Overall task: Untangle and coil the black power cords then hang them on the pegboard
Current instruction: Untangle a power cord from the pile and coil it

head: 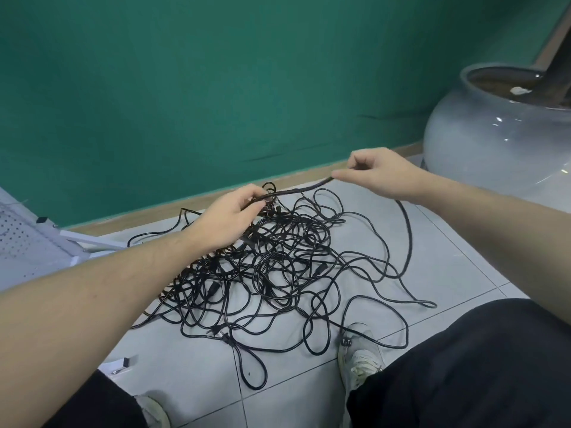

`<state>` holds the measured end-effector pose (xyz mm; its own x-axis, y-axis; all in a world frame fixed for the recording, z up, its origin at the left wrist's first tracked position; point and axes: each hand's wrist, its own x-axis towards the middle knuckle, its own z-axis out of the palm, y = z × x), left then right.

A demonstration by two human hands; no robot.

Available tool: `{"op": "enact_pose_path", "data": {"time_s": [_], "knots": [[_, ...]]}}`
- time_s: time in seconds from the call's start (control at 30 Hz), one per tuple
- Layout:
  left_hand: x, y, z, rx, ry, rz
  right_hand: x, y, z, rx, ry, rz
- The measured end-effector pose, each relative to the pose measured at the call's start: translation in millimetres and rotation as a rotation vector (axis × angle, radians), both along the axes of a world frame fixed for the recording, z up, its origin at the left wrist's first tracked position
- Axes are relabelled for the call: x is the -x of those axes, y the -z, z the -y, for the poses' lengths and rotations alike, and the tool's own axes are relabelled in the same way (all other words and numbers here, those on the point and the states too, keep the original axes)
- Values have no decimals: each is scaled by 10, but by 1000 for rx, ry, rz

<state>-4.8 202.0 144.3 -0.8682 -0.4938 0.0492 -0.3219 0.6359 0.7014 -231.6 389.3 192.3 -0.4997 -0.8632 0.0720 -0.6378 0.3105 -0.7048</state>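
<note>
Tiled floor (463, 257), tangled black cords (272, 267)

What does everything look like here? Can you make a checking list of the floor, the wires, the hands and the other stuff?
Surface: grey tiled floor.
Job's things: tangled black cords piled on the floor; white pegboard lying at left.
Clutter: small white bracket near the left knee.
Grippers: left hand and right hand each pinch one raised cord.
Cables: a plug lies by the shoe.
Surroundings: green wall, big grey pot.
</note>
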Motion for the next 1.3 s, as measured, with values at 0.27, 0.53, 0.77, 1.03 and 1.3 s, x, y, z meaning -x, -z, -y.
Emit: {"op": "enact_pose_path", "data": {"time_s": [0.27,0.53,0.77,1.03,1.3], "knots": [[275,-254,-332,-239,-14,-69,-197,131,98,-313,-188,69],[269,-298,-426,-286,109,-177,-511,-65,286,-125,-276,205],[51,122,-53,-60,237,235,-317,-131,153,109,-173,464],[-89,228,110,61,137,256,-6,112,41,-31,126,225],[-1,-124,-110,-31,45,-5,-271,126,254,-283,-137,-169]]}}
